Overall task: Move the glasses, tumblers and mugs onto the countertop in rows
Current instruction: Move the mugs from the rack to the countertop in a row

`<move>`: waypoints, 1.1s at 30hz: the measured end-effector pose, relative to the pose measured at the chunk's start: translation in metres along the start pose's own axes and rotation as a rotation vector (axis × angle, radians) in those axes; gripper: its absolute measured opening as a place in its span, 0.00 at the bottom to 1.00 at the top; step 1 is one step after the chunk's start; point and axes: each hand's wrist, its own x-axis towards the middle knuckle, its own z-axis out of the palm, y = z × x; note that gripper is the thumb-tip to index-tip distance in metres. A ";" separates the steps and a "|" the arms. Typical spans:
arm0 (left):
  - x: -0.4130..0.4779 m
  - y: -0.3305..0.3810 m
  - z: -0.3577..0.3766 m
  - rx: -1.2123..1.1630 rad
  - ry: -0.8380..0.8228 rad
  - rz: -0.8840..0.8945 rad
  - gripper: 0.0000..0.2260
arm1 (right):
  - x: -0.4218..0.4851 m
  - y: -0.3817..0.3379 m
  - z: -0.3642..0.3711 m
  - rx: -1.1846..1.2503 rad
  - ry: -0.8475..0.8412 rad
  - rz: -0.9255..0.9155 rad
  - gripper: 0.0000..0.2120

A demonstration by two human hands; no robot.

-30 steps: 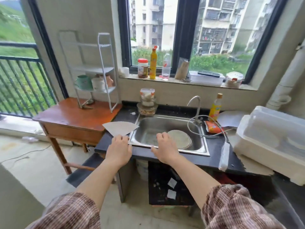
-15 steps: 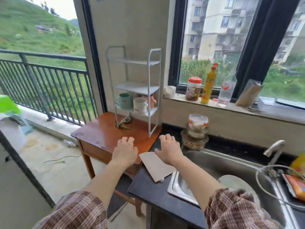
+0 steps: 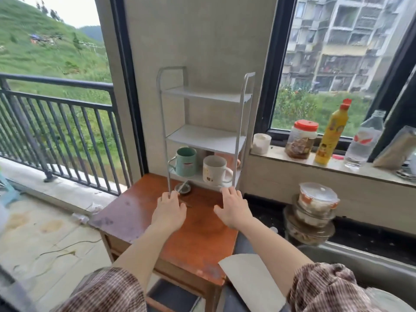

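Note:
A green mug [image 3: 186, 161] and a white mug [image 3: 214, 170] stand side by side on the lowest shelf of a white metal rack [image 3: 203, 137]. An orange-brown mug [image 3: 227, 157] shows partly behind the white one. The rack stands on a brown wooden table [image 3: 198, 239]. My left hand [image 3: 169, 211] and my right hand [image 3: 233, 207] hover over the table just in front of the rack, fingers spread, holding nothing. The left fingertips reach the rack's front left leg. The dark countertop [image 3: 265, 212] lies to the right.
Stacked lidded food containers [image 3: 311, 211] sit on the countertop by the wall. The sill holds a white cup [image 3: 261, 143], a red-lidded jar [image 3: 301, 139], a yellow bottle [image 3: 331, 134] and a clear bottle [image 3: 363, 140]. A paper sheet [image 3: 249, 282] and the sink [image 3: 355, 264] lie at lower right.
The view has swung left from the sink to the rack. Both hands have moved from the counter's edge out over the wooden table, up to the rack's front.

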 end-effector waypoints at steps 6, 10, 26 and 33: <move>0.100 -0.038 -0.011 -0.083 0.045 0.117 0.18 | 0.072 -0.029 0.013 0.003 0.062 0.147 0.29; 0.146 -0.046 -0.011 -0.111 0.066 0.217 0.23 | 0.107 -0.035 0.016 0.021 0.140 0.257 0.29; 0.216 -0.056 0.009 -0.255 -0.044 0.198 0.16 | 0.157 -0.016 0.016 0.039 0.163 0.503 0.28; 0.223 -0.054 0.013 -0.549 -0.170 0.021 0.14 | 0.150 -0.009 0.008 0.305 0.162 0.604 0.10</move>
